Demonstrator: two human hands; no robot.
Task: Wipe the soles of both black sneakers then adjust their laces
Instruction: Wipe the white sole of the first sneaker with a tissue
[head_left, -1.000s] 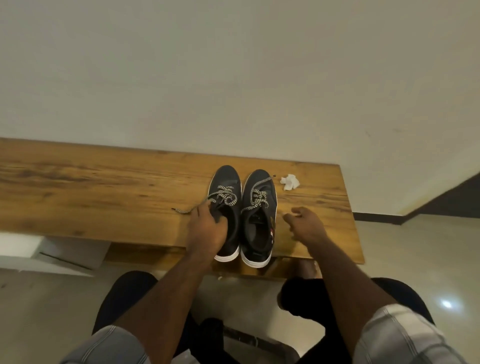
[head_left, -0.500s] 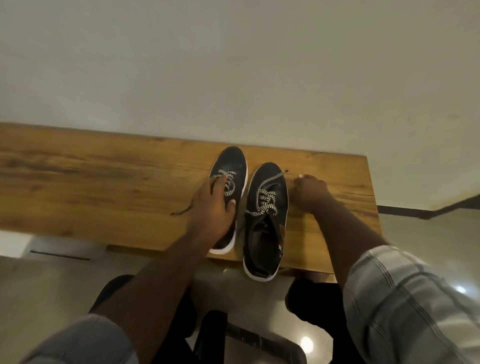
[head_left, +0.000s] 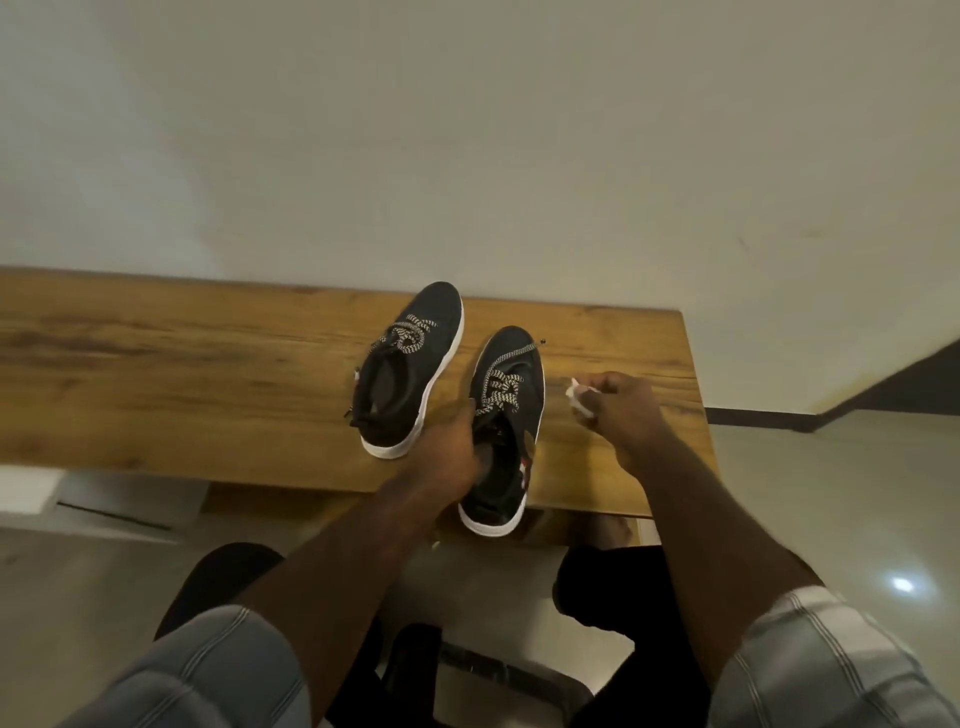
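From the head camera, two black shoes sit on a wooden table (head_left: 208, 374) that stands against a pale wall (head_left: 467, 130). The left shoe (head_left: 410, 374) is farther back, with its toe near the wall and its white sole edge showing. Its black and white laces (head_left: 410, 332) lie bunched on top. The right shoe (head_left: 506, 415) is closer to the person, and its heel hangs a little over the front edge of the table. Its laces (head_left: 498, 387) are loose, and one end trails up over the toe. The two shoes are near each other but do not touch. The left hand (head_left: 452, 447) holds the right shoe at its opening, with the fingers curled down inside and the thumb by the laces. The right hand (head_left: 623, 410) is just beside the right shoe, over the table. Its fingers are curled around a small white tissue (head_left: 579, 397), which pokes out on the shoe side. Below the table are the person's dark knees and a shiny floor (head_left: 831, 493).
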